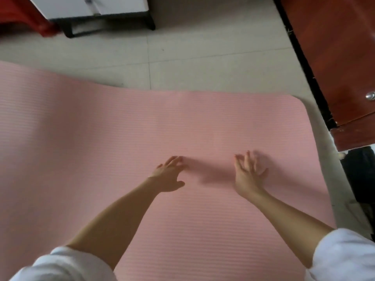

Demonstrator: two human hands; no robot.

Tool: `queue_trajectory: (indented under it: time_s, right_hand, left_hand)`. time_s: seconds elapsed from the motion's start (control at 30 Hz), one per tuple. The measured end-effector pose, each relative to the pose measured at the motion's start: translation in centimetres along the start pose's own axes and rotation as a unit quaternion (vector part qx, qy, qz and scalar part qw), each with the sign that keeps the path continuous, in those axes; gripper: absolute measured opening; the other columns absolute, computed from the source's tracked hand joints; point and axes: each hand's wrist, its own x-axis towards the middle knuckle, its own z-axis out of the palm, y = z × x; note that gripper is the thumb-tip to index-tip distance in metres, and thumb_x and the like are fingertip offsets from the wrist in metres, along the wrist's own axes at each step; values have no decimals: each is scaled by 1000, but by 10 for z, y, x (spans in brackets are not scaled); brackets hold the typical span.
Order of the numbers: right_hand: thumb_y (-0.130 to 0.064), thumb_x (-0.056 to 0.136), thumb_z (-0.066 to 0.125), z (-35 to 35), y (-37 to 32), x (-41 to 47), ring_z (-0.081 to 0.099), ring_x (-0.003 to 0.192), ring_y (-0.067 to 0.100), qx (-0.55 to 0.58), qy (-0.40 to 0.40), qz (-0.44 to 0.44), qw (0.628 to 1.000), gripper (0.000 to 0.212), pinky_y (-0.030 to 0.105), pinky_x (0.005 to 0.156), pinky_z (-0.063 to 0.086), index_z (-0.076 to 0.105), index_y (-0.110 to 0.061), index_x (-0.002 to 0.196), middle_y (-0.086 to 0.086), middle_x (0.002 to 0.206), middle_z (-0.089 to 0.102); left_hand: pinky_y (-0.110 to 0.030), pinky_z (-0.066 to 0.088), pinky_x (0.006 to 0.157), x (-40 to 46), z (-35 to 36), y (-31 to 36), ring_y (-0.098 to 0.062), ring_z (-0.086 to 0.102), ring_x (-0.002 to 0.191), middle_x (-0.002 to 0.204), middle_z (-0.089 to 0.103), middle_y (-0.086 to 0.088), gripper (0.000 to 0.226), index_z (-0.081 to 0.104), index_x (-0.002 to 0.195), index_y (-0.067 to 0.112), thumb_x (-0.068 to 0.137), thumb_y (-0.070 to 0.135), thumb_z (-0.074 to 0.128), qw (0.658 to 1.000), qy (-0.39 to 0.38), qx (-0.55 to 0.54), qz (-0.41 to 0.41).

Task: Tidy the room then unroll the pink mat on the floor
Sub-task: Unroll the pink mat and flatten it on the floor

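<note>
Nearest the camera, two white sleeves are showing at the bottom edge, with bare forearms reaching forward over the pink mat. The mat is lying open and flat on the tiled floor, filling most of the view; its far right corner is sitting rounded and flat, just beside a red-brown wooden cabinet. The left hand is hovering at or resting on the mat's middle with fingers spread and straight, pinching nothing; the right hand is doing likewise, fingers spread, blurred at the tips. In my judgement the unrolling step is nearly finished and the hands are smoothing the surface; the next move is calling for pressing outward toward the far edge, which is bowing slightly. Farther off, a white unit on a dark frame and something red are standing near the far left corner. No brand, label or writing is readable.
</note>
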Motion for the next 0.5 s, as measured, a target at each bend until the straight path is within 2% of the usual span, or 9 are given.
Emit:
queue_trajectory:
  time_s: [0.13, 0.23, 0.3, 0.37, 0.43, 0.5]
  right_hand:
    - [-14, 90, 39, -3, -88, -11, -12, 146, 35, -83, -44, -181, 979, 69, 63, 113, 9, 8, -29, 150, 6, 160, -8]
    - [-21, 94, 38, -10, -168, -24, -4, 148, 33, -99, -76, -284, 951, 61, 58, 116, 11, 13, -27, 149, 4, 161, 2]
    - [-22, 94, 36, -18, -203, -37, 6, 147, 32, -82, -88, -310, 943, 58, 52, 117, 17, 15, -23, 149, 7, 159, 11]
    - [-19, 93, 36, -26, -237, -68, 20, 143, 33, -72, -105, -334, 934, 56, 47, 115, 26, 22, -17, 147, 12, 153, 26]
    - [-18, 92, 36, -40, -260, -116, 31, 138, 33, -78, -144, -348, 923, 53, 43, 113, 31, 28, -12, 144, 15, 148, 35]
    - [-18, 92, 37, -60, -274, -160, 36, 137, 31, -82, -179, -356, 913, 54, 39, 113, 32, 27, -9, 144, 17, 148, 37]
  left_hand:
    - [-50, 8, 120, -46, -21, -53, -23, -2, 149, 161, 4, -3, 57, 22, 147, 25, 95, 34, 44, 991, 63, -10, -119]
    - [-50, 9, 120, -107, -18, -105, -24, 4, 149, 159, 14, -5, 53, 29, 145, 23, 95, 30, 44, 959, 138, -57, -243]
    - [-46, 16, 119, -141, -13, -125, -24, 15, 147, 156, 23, -6, 49, 35, 142, 21, 95, 27, 44, 935, 190, -83, -288]
    - [-41, 29, 113, -193, -10, -137, -27, 31, 139, 150, 34, -7, 46, 41, 139, 19, 93, 21, 45, 900, 231, -152, -338]
    - [-39, 37, 106, -253, -12, -139, -29, 41, 131, 144, 40, -9, 45, 44, 137, 16, 92, 19, 47, 862, 242, -233, -380]
    - [-38, 40, 105, -294, -18, -138, -30, 45, 128, 141, 45, -12, 45, 45, 136, 14, 91, 19, 49, 831, 247, -289, -405]
